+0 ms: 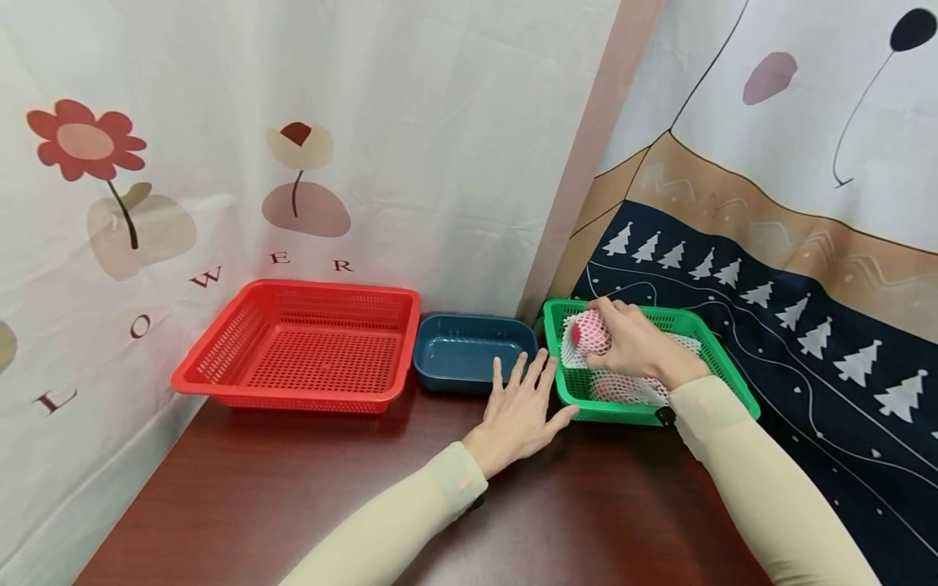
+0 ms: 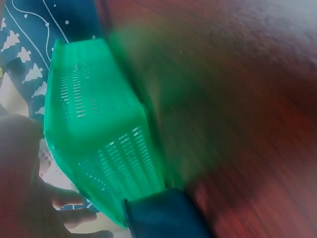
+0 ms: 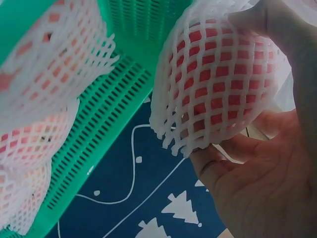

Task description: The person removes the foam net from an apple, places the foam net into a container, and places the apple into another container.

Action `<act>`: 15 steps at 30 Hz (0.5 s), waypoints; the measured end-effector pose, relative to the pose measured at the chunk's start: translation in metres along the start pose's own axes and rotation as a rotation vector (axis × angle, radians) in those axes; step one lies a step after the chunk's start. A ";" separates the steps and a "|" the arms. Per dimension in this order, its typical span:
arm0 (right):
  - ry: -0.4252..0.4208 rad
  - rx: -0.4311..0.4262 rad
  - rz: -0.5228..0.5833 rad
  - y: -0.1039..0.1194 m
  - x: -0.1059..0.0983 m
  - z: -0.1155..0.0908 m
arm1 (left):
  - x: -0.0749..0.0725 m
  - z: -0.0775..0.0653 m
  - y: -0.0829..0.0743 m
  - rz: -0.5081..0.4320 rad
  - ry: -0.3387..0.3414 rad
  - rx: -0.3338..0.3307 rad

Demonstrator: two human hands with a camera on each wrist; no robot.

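My right hand (image 1: 632,340) grips a round red fruit in a white foam net (image 3: 218,79), fingers and thumb curled round it, at the left end of the green basket (image 1: 659,413). More foam-netted fruits (image 3: 37,134) lie inside that basket; the hand and forearm partly cover them in the head view. Spread and straight-fingered, my left hand (image 1: 516,415) lies palm down beside the basket's near left corner. Its fingertips overlap the edge of the dark blue dish (image 1: 469,382) in the head view. In the left wrist view its fingers (image 2: 74,218) show beside the green basket's rim.
A large red basket (image 1: 286,400) with slotted sides stands left of the blue dish. All three containers line the back of the dark reddish wooden table (image 1: 308,488). Printed curtains (image 1: 440,146) hang right behind them, and a navy one (image 1: 828,391) borders the right side.
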State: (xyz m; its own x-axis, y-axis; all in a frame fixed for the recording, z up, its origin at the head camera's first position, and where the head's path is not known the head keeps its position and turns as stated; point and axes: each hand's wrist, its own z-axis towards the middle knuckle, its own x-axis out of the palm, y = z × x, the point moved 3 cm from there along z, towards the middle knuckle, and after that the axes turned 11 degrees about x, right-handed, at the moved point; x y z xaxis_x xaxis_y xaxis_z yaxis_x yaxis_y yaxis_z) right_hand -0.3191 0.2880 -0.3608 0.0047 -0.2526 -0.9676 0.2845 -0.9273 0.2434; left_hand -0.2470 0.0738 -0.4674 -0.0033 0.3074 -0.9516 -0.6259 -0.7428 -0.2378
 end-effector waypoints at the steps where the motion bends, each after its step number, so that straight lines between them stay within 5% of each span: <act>1: -0.001 0.001 0.004 0.001 0.000 -0.001 | -0.001 -0.001 0.001 0.005 0.000 -0.001; 15: -0.002 0.034 0.046 0.013 0.004 -0.012 | -0.018 -0.025 0.015 0.050 0.014 -0.023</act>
State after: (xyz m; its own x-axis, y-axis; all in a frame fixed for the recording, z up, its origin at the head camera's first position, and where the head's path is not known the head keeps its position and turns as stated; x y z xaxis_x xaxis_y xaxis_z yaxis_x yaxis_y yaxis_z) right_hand -0.3039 0.2787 -0.3622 0.0151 -0.2953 -0.9553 0.2513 -0.9236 0.2895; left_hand -0.2366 0.0423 -0.4585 -0.0232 0.2610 -0.9651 -0.6071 -0.7707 -0.1939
